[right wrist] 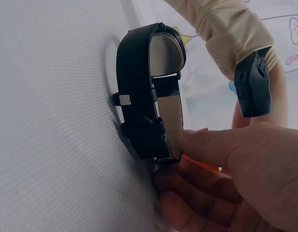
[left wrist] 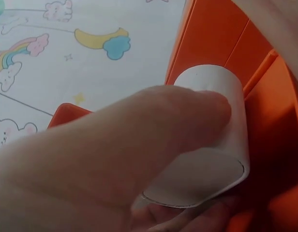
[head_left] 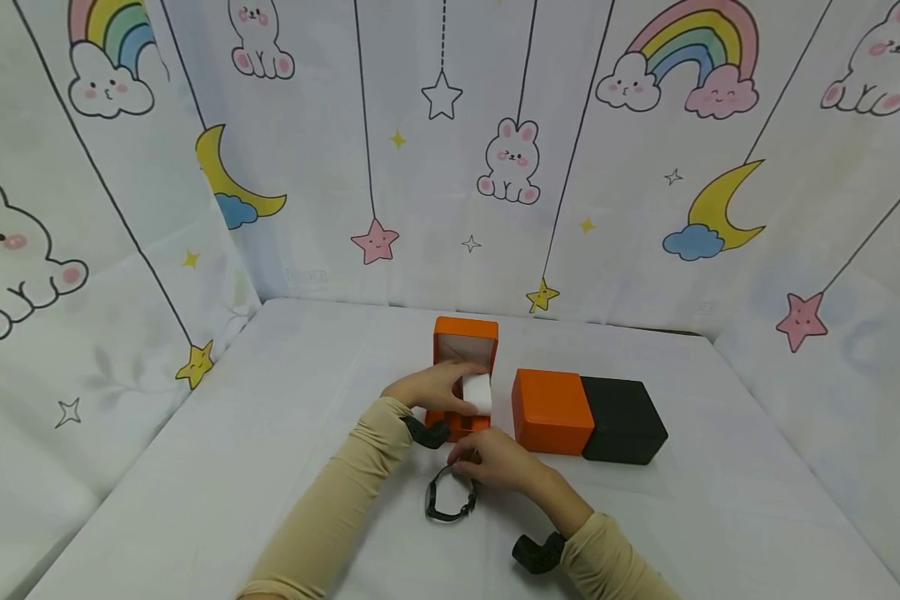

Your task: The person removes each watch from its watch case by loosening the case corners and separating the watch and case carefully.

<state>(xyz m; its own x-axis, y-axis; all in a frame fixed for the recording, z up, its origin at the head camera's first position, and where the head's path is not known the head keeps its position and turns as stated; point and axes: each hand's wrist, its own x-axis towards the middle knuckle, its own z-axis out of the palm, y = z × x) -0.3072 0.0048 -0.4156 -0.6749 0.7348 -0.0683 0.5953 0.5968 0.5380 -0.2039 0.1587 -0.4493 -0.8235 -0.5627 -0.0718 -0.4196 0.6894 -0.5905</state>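
In the head view an orange watch box (head_left: 465,327) stands with its lid raised at the middle of the table. My left hand (head_left: 433,388) reaches into it and holds a white watch cushion (head_left: 478,393). The left wrist view shows the thumb (left wrist: 187,113) across the cushion and fingers partly hidden underneath. Nearer to me, a wristwatch (right wrist: 132,72) with a dark strap rests on its edge, the strap closed in a loop. My right hand (head_left: 498,460) pinches the strap's far end between thumb and fingers.
To the right of the open box stand an orange box (head_left: 551,408) and a black box (head_left: 622,419), side by side and touching. A white cloth (head_left: 307,358) covers the table, and printed curtains (head_left: 450,183) hang behind it and at both sides.
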